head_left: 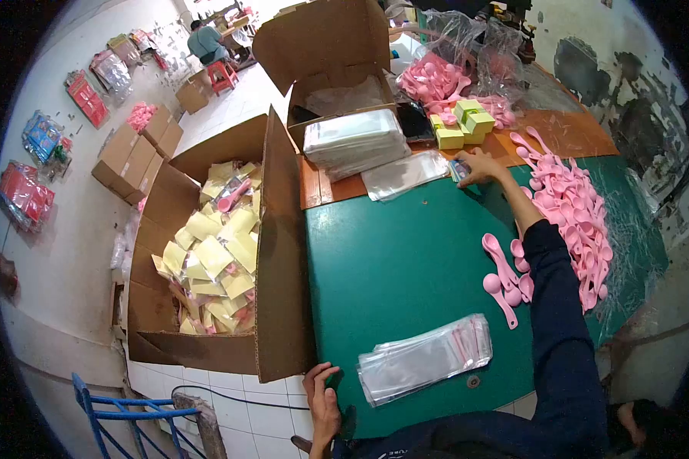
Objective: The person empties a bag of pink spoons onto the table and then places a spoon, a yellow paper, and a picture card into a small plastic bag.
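Observation:
My right hand [478,167] reaches to the far side of the green table mat [390,268]. Its fingers close on a small stack of printed cards [459,171], partly hidden by the hand. Yellow card blocks [475,120] stand just beyond it. My left hand [323,405] rests at the table's near left edge, holding nothing, fingers apart. A fanned pile of clear plastic bags [425,359] lies on the mat between my arms. Loose pink measuring spoons [500,300] sit beside my right forearm, and a large heap of pink spoons [570,206] is on the right.
An open cardboard box [287,268] with packed yellow-card bags [218,256] stands left of the table. More clear bags [356,141] are stacked at the back, before another open box [321,46]. A blue metal frame [130,409] is lower left. A person [205,42] sits far behind.

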A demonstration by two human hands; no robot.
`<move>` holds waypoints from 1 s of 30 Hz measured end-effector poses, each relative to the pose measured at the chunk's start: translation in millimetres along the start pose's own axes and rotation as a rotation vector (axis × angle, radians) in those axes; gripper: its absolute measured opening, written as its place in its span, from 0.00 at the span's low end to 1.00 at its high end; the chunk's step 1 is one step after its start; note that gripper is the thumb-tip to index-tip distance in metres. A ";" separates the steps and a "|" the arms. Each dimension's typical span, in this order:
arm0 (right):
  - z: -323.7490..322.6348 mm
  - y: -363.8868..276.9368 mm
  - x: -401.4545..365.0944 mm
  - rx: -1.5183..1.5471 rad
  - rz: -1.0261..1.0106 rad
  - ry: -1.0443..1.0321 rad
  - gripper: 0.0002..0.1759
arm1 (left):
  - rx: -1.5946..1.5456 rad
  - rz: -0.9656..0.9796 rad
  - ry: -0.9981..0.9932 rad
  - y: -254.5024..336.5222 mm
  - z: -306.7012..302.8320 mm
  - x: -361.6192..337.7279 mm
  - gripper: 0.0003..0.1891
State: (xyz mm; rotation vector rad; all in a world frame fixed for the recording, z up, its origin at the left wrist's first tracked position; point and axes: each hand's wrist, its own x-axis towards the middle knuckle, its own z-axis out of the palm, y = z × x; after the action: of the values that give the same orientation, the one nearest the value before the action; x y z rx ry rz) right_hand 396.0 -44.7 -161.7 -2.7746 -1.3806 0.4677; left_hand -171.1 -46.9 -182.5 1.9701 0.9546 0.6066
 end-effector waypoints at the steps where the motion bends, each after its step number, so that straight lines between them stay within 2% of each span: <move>1: 1.6 -0.1 -3.4 0.013 -0.025 -0.010 0.49 | 0.002 0.005 -0.003 1.7 -0.7 0.7 0.27; 4: 5.4 -7.5 -19.9 0.016 -0.093 0.042 0.43 | -0.001 0.019 -0.008 4.7 -1.1 1.5 0.26; 7: 8.1 -22.4 -39.1 0.057 -0.127 -0.009 0.42 | 0.000 0.040 -0.004 4.2 -0.7 1.3 0.26; 14: 32.9 -39.7 -46.0 0.031 -0.153 0.107 0.43 | 0.032 0.077 -0.011 5.5 -0.8 -0.9 0.22; 17: 12.4 -72.1 -97.2 -0.035 0.100 0.193 0.44 | 0.004 0.091 -0.025 2.0 -1.5 -1.0 0.21; 18: 14.7 -74.1 -108.3 -0.043 0.035 0.261 0.43 | -0.002 0.091 -0.029 1.9 -2.3 -0.7 0.19; 21: 27.1 -83.2 -169.8 0.090 -0.164 0.193 0.40 | 0.057 0.103 -0.028 6.1 -3.2 -0.6 0.17; 25: 53.3 -78.0 -239.6 -0.094 -0.261 0.215 0.36 | 0.271 0.224 0.024 29.1 -3.6 13.3 0.16; 27: 72.9 -54.2 -246.5 -0.070 -0.255 0.275 0.34 | 0.297 0.350 -0.103 49.1 -0.2 28.2 0.18; 28: 67.8 -54.3 -256.7 -0.135 -0.203 0.310 0.32 | 0.291 0.426 -0.193 58.1 3.8 36.2 0.18; 30: 59.3 -57.7 -270.8 -0.114 -0.226 0.419 0.29 | 0.254 0.535 -0.345 72.1 18.1 50.0 0.19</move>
State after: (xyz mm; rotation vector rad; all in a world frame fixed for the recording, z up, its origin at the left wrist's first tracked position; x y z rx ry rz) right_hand 181.6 -228.3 -139.7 -2.5430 -1.6147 -0.1935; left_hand -100.3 -40.9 -128.0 2.4800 0.2962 0.4190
